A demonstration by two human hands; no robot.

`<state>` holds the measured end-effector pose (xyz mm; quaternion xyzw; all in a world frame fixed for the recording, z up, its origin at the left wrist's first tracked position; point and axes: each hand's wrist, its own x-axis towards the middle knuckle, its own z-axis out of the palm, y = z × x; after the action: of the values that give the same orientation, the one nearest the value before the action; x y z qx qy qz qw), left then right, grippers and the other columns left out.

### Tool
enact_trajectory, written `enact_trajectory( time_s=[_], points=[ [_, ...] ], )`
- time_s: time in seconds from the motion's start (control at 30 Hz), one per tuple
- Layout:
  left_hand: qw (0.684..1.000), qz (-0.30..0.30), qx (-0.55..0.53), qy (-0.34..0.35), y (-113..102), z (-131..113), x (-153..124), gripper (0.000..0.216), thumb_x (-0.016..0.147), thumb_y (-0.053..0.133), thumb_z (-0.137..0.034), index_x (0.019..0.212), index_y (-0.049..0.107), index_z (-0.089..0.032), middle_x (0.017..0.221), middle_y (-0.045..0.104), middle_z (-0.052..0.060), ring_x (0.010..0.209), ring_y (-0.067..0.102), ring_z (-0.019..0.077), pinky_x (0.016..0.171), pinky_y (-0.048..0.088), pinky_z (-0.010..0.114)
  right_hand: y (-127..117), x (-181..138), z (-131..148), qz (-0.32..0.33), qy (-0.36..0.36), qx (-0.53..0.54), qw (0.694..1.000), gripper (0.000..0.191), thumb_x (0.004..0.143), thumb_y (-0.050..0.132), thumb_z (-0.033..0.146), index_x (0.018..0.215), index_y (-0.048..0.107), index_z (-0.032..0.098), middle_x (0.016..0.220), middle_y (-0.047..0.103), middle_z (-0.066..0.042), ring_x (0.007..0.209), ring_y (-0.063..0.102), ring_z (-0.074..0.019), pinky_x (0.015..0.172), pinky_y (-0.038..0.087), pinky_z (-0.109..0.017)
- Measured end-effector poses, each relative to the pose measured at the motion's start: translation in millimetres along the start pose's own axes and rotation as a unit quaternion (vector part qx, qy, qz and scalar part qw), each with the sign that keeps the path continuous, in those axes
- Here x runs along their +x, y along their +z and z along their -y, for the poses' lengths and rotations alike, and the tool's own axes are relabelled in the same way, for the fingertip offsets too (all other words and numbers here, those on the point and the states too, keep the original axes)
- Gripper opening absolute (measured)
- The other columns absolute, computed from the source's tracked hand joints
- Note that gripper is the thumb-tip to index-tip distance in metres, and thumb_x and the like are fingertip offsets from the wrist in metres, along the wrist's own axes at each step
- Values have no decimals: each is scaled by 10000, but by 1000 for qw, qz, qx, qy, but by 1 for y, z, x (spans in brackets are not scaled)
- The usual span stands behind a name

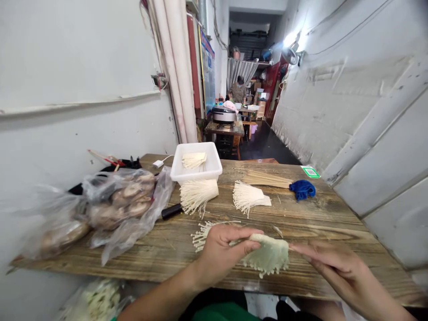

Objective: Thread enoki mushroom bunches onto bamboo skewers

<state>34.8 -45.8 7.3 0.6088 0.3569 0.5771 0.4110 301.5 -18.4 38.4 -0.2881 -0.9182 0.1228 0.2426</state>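
Near the table's front edge, my left hand (217, 252) pinches one end of a flat bunch of enoki mushrooms (269, 256), its caps fanned downward. My right hand (337, 265) is closed at the bunch's other end, thumb and fingers pressed together. A thin pale tip shows at those fingertips; what they hold is too small to make out. More enoki mushrooms (201, 236) lie partly hidden behind my left hand. Beyond it are a larger enoki bunch (199, 195) and another enoki bunch (248, 196) to its right.
A white plastic tub (196, 175) with enoki inside stands at the back. A black handle (171, 211) pokes out beside the large bunch. Thin wooden sticks (267, 179) lie by a blue cloth (302, 190). Bagged mushrooms (130, 198) fill the left side. A person (238, 91) is far behind.
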Motion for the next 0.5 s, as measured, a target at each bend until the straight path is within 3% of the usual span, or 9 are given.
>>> enact_trajectory(
  time_s=[0.33, 0.5],
  points=[
    [996, 44, -65, -39, 3, -1, 3, 166, 753, 707, -239, 907, 762, -214, 819, 763, 48, 652, 684, 129, 577, 496, 183, -9, 5, 4, -4, -25, -11, 1000, 471, 874, 492, 98, 1255, 571, 364, 906, 709, 1, 867, 682, -153, 587, 531, -183],
    [995, 39, -80, -54, 4, -1, 5, 159, 741, 716, -245, 891, 762, -220, 811, 763, 42, 628, 675, 123, 572, 497, 191, -9, 13, 10, -18, -27, 16, 999, 468, 856, 504, 82, 1220, 605, 358, 956, 719, -11, 834, 694, -160, 575, 535, -181]
  ],
)
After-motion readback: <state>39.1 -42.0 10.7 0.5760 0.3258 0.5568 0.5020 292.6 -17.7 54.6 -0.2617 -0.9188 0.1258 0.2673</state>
